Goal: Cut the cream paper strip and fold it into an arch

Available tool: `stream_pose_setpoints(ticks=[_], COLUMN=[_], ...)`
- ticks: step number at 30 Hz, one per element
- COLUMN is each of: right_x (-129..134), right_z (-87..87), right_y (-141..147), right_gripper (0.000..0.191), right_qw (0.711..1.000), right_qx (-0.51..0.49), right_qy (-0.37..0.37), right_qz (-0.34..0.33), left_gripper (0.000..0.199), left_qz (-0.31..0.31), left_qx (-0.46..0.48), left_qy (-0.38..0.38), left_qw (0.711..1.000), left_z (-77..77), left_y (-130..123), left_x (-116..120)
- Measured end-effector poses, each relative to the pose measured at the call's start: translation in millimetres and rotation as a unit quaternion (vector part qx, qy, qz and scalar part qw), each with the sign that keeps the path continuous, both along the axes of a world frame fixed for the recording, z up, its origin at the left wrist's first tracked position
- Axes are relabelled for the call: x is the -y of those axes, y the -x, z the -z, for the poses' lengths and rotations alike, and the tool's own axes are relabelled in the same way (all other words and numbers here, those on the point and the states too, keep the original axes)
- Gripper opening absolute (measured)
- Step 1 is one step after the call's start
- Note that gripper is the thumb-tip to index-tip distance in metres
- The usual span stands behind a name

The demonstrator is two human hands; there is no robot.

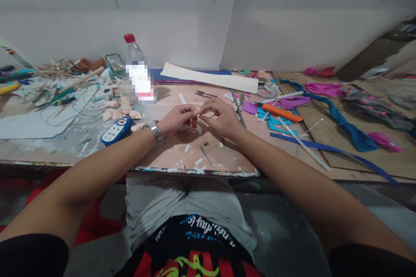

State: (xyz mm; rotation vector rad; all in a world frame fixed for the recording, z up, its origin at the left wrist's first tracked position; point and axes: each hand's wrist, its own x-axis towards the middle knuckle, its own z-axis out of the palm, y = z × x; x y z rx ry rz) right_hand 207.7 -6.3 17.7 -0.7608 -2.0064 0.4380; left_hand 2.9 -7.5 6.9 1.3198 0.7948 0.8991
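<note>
The thumb and fingers of the right hand (226,117) hold a small pale piece (208,113) in a pinch; it sits inside their curve, toward the left hand (180,119). The left fingertips bunch nearly together just beside it; whether they grip its edge I cannot tell. The small pale piece is nearer the right hand, its long axis seeming to run across, from one hand to the other. Both hands are over the worktop (165,156), strewn with white scraps (199,162). A blue power strip (114,132) lies to the left, an orange cutter (282,112) to the right, a red-capped bottle (134,49) beyond, and a grey wall (178,26) behind
</note>
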Motion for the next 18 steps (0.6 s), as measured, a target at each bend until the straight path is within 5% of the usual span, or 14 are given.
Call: stream_pose_setpoints(ticks=[8,13,18], right_x=[5.0,3.3,5.8], right_z=[0.1,4.6,3.2], right_y=[2.6,4.8,4.9], right_gripper=[0.023,0.031,0.03], right_qw=[0.995,0.972,0.962], right_qx=[-0.035,-0.107,-0.067], right_qy=[0.087,0.206,0.258], right_qz=[-0.026,-0.042,-0.064], left_gripper=[0.023,0.019,0.018], left_qz=[-0.047,-0.021,-0.008], left_qx=[-0.036,-0.038,-0.053], left_qy=[-0.05,-0.073,-0.092], left_qw=[0.997,0.996,0.994], left_z=[-3.1,-3.9,-5.1], left_y=[-0.9,-1.1,-0.2], left_x=[1.5,2.8,5.0])
